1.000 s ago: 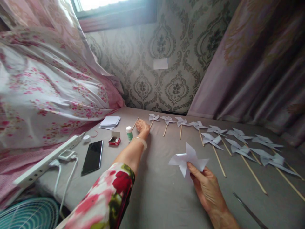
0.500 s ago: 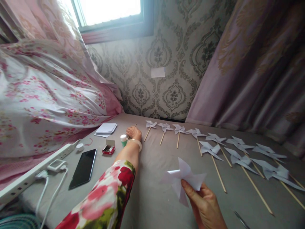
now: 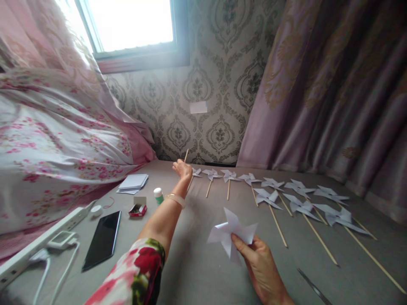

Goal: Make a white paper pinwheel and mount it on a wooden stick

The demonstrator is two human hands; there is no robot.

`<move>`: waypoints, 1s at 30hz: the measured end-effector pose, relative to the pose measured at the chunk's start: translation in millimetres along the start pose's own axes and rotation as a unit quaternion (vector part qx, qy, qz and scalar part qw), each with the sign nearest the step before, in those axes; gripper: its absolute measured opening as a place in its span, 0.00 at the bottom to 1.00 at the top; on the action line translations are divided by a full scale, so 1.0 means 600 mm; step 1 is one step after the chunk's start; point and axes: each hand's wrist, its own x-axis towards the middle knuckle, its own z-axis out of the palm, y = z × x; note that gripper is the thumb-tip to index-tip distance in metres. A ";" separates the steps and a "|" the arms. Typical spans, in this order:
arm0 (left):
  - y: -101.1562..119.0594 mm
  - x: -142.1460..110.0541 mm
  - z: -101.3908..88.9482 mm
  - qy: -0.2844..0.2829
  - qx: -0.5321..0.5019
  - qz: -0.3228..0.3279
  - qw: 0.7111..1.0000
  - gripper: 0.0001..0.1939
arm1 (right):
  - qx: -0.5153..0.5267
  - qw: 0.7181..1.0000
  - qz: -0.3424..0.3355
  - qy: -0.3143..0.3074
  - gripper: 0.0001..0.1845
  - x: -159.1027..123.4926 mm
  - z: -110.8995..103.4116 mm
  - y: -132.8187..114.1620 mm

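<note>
Grey surface (image 3: 197, 279) | left hand (image 3: 182, 169) gripping stick (image 3: 186, 155) | right hand (image 3: 259, 259) pinching white pinwheel (image 3: 228, 230)

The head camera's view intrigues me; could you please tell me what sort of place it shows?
Probably a room in a home, perhaps a bedroom: it has a mauve fabric curtain with gold motifs, grey damask-patterned wallpaper, and a draped white cloth with pink flowers.

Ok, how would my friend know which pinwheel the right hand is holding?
Find the big grey cloth below the patterned wall, then the right hand near the picture's bottom edge. That hand grips a white paper pinwheel. It is the only one with no stick showing; the other pinwheels lie on the cloth, each with a stick.
</note>
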 end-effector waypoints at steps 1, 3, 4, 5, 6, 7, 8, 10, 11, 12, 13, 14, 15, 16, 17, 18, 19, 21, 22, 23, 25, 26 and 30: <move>0.016 -0.010 -0.002 -0.010 -0.024 0.017 1.000 0.10 | -0.001 1.000 -0.001 0.002 0.22 0.002 -0.001 0.002; 0.039 -0.037 -0.009 -0.038 -0.074 0.040 0.996 0.10 | 0.004 1.000 -0.005 0.008 0.22 0.007 -0.004 0.004; 0.044 -0.053 -0.013 -0.054 -0.101 0.045 0.992 0.10 | 0.009 1.000 -0.009 0.012 0.22 0.009 -0.006 0.005; 0.046 -0.071 -0.019 -0.071 -0.130 0.049 0.988 0.09 | 0.015 1.000 -0.013 0.017 0.22 0.011 -0.008 0.004; 0.043 -0.090 -0.025 -0.088 -0.158 0.049 0.982 0.09 | 0.020 0.999 -0.017 0.023 0.22 0.013 -0.009 0.003; 0.038 -0.109 -0.033 -0.106 -0.185 0.048 0.976 0.09 | 0.026 0.999 -0.022 0.029 0.22 0.014 -0.010 0.001; 0.031 -0.127 -0.042 -0.124 -0.211 0.045 0.969 0.08 | 0.032 0.999 -0.026 0.033 0.21 0.015 -0.011 -0.001; 0.012 -0.163 -0.061 -0.159 -0.256 0.038 0.953 0.08 | 0.048 0.997 -0.032 0.042 0.21 0.018 -0.011 -0.007; 0.003 -0.179 -0.072 -0.176 -0.274 0.032 0.945 0.08 | 0.058 0.997 -0.034 0.045 0.20 0.019 -0.012 -0.010; -0.007 -0.194 -0.084 -0.192 -0.288 0.027 0.938 0.08 | 0.068 0.996 -0.034 0.049 0.20 0.020 -0.012 -0.013; -0.015 -0.207 -0.095 -0.207 -0.301 0.021 0.931 0.09 | 0.077 0.995 -0.033 0.055 0.19 0.022 -0.013 -0.016; -0.022 -0.220 -0.107 -0.222 -0.320 0.012 0.921 0.10 | 0.086 0.994 -0.031 0.060 0.19 0.023 -0.015 -0.019; -0.028 -0.232 -0.119 -0.244 -0.355 -0.007 0.903 0.11 | 0.093 0.993 -0.030 0.066 0.19 0.025 -0.017 -0.023; -0.033 -0.243 -0.130 -0.260 -0.384 -0.024 0.886 0.13 | 0.097 0.992 -0.029 0.073 0.19 0.026 -0.020 -0.028; -0.036 -0.253 -0.141 -0.273 -0.408 -0.041 0.870 0.15 | 0.101 0.991 -0.030 0.080 0.18 0.027 -0.023 -0.033; -0.039 -0.263 -0.151 -0.285 -0.430 -0.058 0.855 0.17 | 0.103 0.990 -0.034 0.087 0.18 0.028 -0.026 -0.039; -0.041 -0.271 -0.159 -0.295 -0.448 -0.074 0.841 0.18 | 0.104 0.990 -0.039 0.092 0.17 0.029 -0.030 -0.047; -0.044 -0.286 -0.173 -0.321 -0.476 -0.105 0.812 0.20 | 0.107 0.987 -0.057 0.103 0.18 0.029 -0.035 -0.065; -0.045 -0.292 -0.179 -0.333 -0.485 -0.118 0.800 0.21 | 0.105 0.987 -0.065 0.106 0.18 0.028 -0.037 -0.076; -0.047 -0.297 -0.183 -0.345 -0.492 -0.127 0.789 0.21 | 0.098 0.987 -0.075 0.107 0.19 0.028 -0.038 -0.087; -0.051 -0.304 -0.188 -0.364 -0.501 -0.135 0.774 0.21 | 0.079 0.986 -0.100 0.103 0.19 0.026 -0.037 -0.112; -0.053 -0.307 -0.191 -0.373 -0.504 -0.136 0.767 0.21 | 0.069 0.986 -0.114 0.101 0.20 0.025 -0.035 -0.125; -0.062 -0.312 -0.199 -0.398 -0.515 -0.144 0.745 0.21 | 0.038 0.983 -0.165 0.078 0.17 0.027 -0.018 -0.170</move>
